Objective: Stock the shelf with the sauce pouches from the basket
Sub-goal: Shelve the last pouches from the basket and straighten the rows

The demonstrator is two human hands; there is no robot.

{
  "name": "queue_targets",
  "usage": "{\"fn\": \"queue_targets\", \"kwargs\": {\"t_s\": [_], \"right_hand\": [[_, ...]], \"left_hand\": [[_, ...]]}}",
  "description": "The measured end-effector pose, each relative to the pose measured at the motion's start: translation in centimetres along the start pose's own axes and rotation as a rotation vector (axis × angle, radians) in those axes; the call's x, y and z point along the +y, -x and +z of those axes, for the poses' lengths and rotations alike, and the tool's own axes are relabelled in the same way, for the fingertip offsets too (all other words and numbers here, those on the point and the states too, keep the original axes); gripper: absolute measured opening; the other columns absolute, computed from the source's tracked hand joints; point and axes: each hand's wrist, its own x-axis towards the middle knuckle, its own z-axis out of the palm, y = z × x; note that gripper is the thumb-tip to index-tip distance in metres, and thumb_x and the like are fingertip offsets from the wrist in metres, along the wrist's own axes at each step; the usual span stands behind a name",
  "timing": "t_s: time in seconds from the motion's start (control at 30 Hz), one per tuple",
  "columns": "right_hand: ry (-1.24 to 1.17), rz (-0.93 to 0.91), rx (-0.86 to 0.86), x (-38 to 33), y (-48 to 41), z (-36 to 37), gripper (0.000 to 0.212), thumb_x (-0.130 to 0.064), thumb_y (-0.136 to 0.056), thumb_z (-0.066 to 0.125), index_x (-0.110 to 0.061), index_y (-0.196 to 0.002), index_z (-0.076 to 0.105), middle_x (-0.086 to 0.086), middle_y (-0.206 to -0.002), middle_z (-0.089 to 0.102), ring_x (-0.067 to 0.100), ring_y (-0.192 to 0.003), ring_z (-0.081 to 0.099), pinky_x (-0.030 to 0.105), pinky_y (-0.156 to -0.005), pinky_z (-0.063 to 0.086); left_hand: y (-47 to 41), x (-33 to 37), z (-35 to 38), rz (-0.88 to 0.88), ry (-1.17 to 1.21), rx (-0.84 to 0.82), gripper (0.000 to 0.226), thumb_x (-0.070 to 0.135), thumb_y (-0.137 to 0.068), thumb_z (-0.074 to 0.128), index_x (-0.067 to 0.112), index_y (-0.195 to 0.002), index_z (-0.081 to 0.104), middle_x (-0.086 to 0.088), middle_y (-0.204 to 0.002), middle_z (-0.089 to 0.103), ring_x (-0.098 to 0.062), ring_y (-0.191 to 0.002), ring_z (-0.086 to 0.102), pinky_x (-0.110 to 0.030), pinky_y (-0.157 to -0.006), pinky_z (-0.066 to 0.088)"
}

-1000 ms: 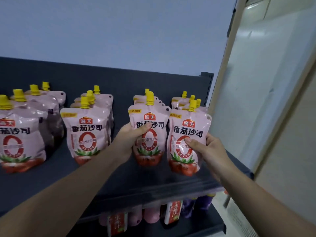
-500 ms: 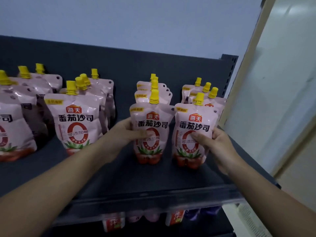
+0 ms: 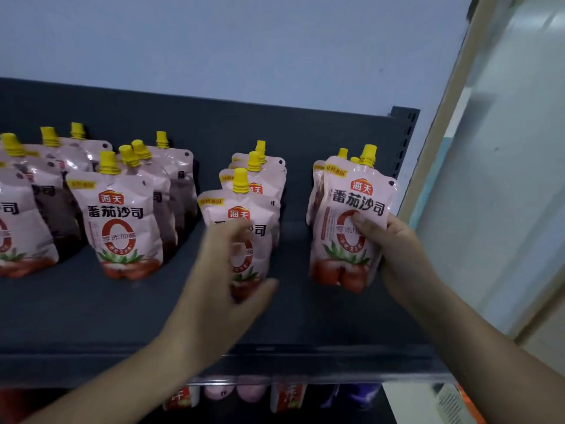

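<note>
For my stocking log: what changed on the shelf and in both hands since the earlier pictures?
The right hand pushed its front pouch back against the row behind and still holds it, thumb on the front. The left hand, blurred in motion, has slid across the front of the middle pouch; whether its grip holds cannot be told. The other rows stand unchanged.

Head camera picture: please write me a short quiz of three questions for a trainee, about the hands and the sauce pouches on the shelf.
1. True or false: the right hand grips the rightmost front pouch.
2. The pouch caps are: A red, B yellow, C green?
3. Which hand looks blurred?
Key: 1 true; 2 B; 3 the left hand.
</note>
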Motion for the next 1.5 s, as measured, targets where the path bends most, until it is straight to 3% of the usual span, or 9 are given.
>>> {"fn": "queue_targets", "kwargs": {"t_s": [0.13,0.27,0.43,0.53,0.63,0.83,1.1,1.27,1.5], "right_hand": [[-0.113,0.005,-0.061,-1.3,0.2,0.7,0.045,-0.014,-0.072,0.065,-0.007,-0.116,0.059,0.012,-0.105,0.072,0.024,-0.088,0.071,0.033,-0.069,0.059],[-0.085,-0.039,-0.085,-2.3,0.5,0.5,0.053,-0.013,-0.076,0.064,-0.011,-0.126,0.049,0.009,-0.112,0.070,0.021,-0.091,0.071,0.033,-0.070,0.060],[0.259,-0.273,-0.328,-3.1,1.6,-1.5,0.106,-0.015,-0.066,0.073,-0.037,-0.144,0.006,-0.009,-0.141,0.045,0.012,-0.115,0.060,0.028,-0.079,0.056],[0.479,-0.352,-0.453,-3.5,1.8,-2.8,0.095,-0.013,-0.067,0.074,-0.035,-0.141,0.019,-0.032,-0.134,0.037,-0.001,-0.122,0.050,0.020,-0.083,0.053],[0.628,-0.438,-0.463,-4.6,1.7,-3.6,0.078,-0.017,-0.072,0.078,-0.034,-0.134,0.034,-0.032,-0.129,0.044,0.002,-0.122,0.050,0.018,-0.087,0.051],[0.653,-0.627,-0.247,-3.3,1.7,-2.6,0.062,-0.019,-0.069,0.063,-0.037,-0.123,0.041,-0.033,-0.118,0.048,0.000,-0.115,0.053,0.013,-0.079,0.051],[0.947,-0.912,-0.089,-2.9,0.3,-3.4,0.055,-0.030,-0.073,0.054,-0.022,-0.126,0.043,0.003,-0.112,0.061,0.009,-0.102,0.057,0.015,-0.080,0.052],[0.915,-0.966,-0.060,-2.5,-0.1,-2.5,0.052,-0.026,-0.075,0.052,-0.017,-0.126,0.045,0.008,-0.114,0.060,0.012,-0.103,0.057,0.021,-0.079,0.054],[0.952,-0.990,0.017,-2.0,-0.3,-1.9,0.047,-0.028,-0.084,0.049,-0.021,-0.130,0.038,0.011,-0.118,0.058,0.003,-0.104,0.050,0.007,-0.080,0.047]], "left_hand": [[-2.4,2.0,4.2,0.112,0.074,-0.292,0.092,0.037,-0.077,0.069,0.054,-0.139,0.003,0.038,-0.144,0.015,0.010,-0.135,0.025,-0.019,-0.114,0.027],[-4.1,2.8,6.0,0.106,0.270,-0.288,0.093,0.021,-0.073,0.078,0.044,-0.142,0.020,0.017,-0.144,0.024,0.000,-0.134,0.031,-0.028,-0.104,0.045],[-5.3,3.6,6.2,0.023,0.500,-0.246,0.090,0.028,-0.065,0.078,0.032,-0.141,0.032,0.004,-0.142,0.037,-0.017,-0.129,0.047,-0.041,-0.095,0.052],[-6.3,4.0,5.9,-0.021,0.527,-0.254,0.093,0.031,-0.063,0.080,0.030,-0.142,0.032,0.002,-0.141,0.042,-0.018,-0.126,0.050,-0.040,-0.092,0.053],[-7.0,4.6,5.4,-0.073,0.646,-0.300,0.089,0.014,-0.065,0.083,0.029,-0.139,0.035,0.008,-0.133,0.054,-0.015,-0.118,0.058,-0.034,-0.088,0.055],[-7.1,5.7,5.9,-0.033,0.609,-0.262,0.089,0.009,-0.064,0.082,0.028,-0.138,0.036,0.001,-0.134,0.049,-0.013,-0.115,0.060,-0.030,-0.085,0.056],[-7.5,5.1,5.7,-0.009,0.432,-0.208,0.092,-0.013,-0.069,0.072,0.038,-0.135,0.034,0.000,-0.131,0.052,-0.013,-0.102,0.067,-0.029,-0.078,0.059],[-7.2,5.2,6.2,0.105,0.198,-0.038,0.078,0.013,-0.071,0.063,0.023,-0.143,0.035,0.003,-0.131,0.055,-0.016,-0.116,0.058,-0.039,-0.090,0.054],[-6.5,5.3,7.1,0.205,0.005,0.080,0.069,0.013,-0.083,0.048,0.011,-0.148,0.023,-0.003,-0.136,0.048,-0.006,-0.121,0.049,-0.024,-0.096,0.048]]}}
